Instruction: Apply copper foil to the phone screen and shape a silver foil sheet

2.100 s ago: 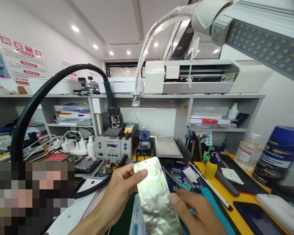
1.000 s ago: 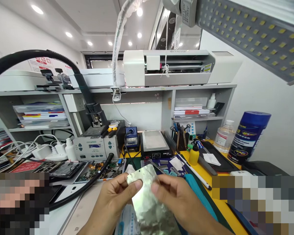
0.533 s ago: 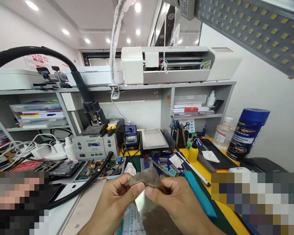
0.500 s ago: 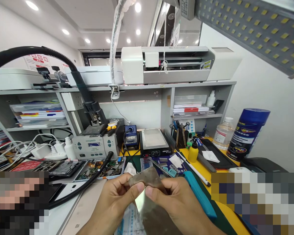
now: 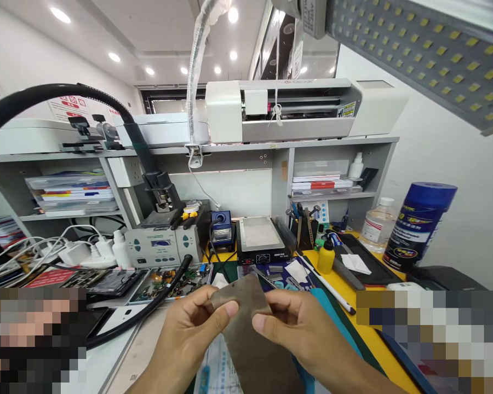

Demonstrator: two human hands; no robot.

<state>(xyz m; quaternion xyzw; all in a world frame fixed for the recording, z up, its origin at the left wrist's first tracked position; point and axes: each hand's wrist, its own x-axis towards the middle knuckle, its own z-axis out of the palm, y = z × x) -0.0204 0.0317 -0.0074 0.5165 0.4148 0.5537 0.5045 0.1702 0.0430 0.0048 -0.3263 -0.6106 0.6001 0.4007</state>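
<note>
A thin, bendable grey-brown sheet [image 5: 257,345] hangs between my hands, its upper edge tilted up and its lower end running out of view at the bottom. My left hand [image 5: 195,323] pinches the upper left corner, thumb on the face and fingers behind. At the upper right edge, my right hand [image 5: 296,323] grips it the same way. Below the sheet lies a blue-and-white printed packet [image 5: 217,364], partly covered. A teal object [image 5: 337,314] shows behind my right forearm; its kind is unclear.
To the left lie a pinkish tablet with an MI mark [image 5: 145,334] and a tray of circuit boards [image 5: 148,290] under a black hose [image 5: 176,282]. Behind stand a heating plate [image 5: 261,235] and a hot-air station [image 5: 160,246]. A yellow bottle [image 5: 325,258] and blue spray can [image 5: 419,227] stand right.
The sheet has flattened out and lost its bright reflection; more of its upper part shows. My thumbs have moved apart, the right one shifting toward the right edge.
</note>
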